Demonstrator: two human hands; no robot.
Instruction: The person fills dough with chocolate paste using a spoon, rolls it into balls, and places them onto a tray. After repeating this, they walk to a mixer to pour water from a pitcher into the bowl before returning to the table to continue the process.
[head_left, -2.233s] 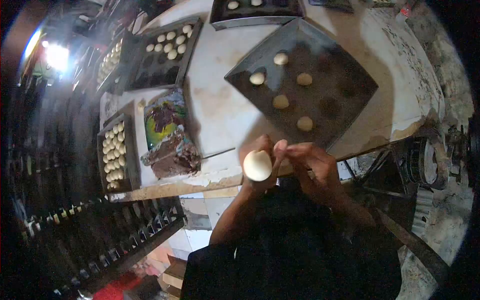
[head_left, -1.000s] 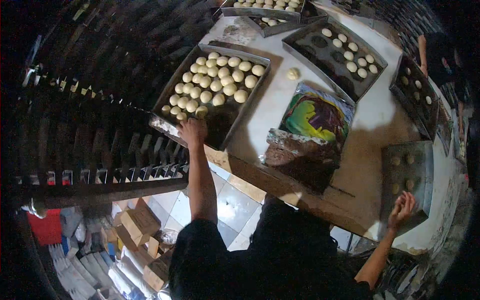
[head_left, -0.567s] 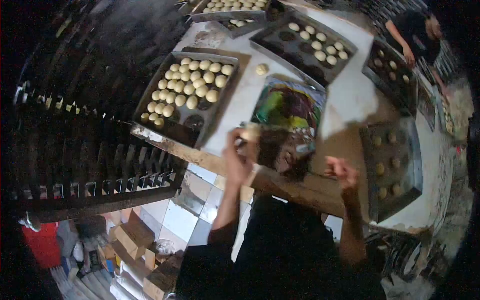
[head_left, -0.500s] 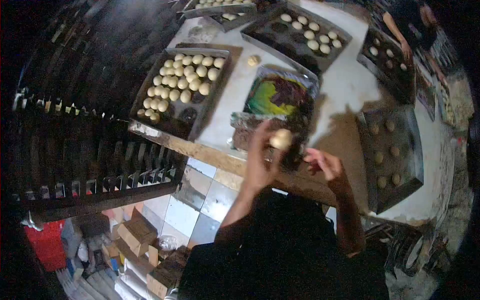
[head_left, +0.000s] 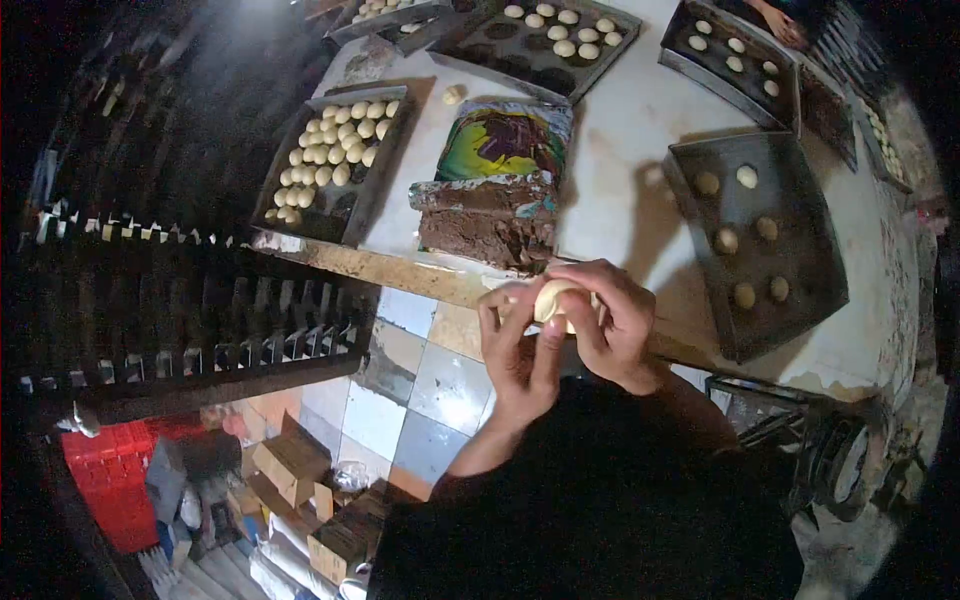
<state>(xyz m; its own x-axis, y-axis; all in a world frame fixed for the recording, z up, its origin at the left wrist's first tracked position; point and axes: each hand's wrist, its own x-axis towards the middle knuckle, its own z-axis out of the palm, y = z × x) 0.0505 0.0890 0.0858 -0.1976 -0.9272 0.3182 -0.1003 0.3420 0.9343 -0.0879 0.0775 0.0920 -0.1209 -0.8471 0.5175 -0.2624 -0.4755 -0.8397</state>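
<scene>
A pale piece of dough (head_left: 552, 299) is pinched between both hands just off the table's front edge. My left hand (head_left: 521, 345) grips its left side with thumb and fingertips. From the right, my right hand (head_left: 615, 318) closes over it, thumb pressed onto the dough. Beyond the hands lies an opened pack of dark brown filling (head_left: 480, 232), its green, yellow and purple wrapper (head_left: 505, 140) folded back. One loose dough ball (head_left: 454, 95) sits behind the pack on the white table.
A tray (head_left: 398, 165) at left holds many dough balls. Another tray (head_left: 600, 75) with dough balls stands at the back. On the right are a dark tray (head_left: 690, 150) with several dough balls and a smaller one (head_left: 790, 105) behind. Another person's hand (head_left: 785, 25) shows at top right.
My right hand has come in from the right and joined the left on the dough. The dough now sits closer to me, past the table edge. The camera view has shifted.
</scene>
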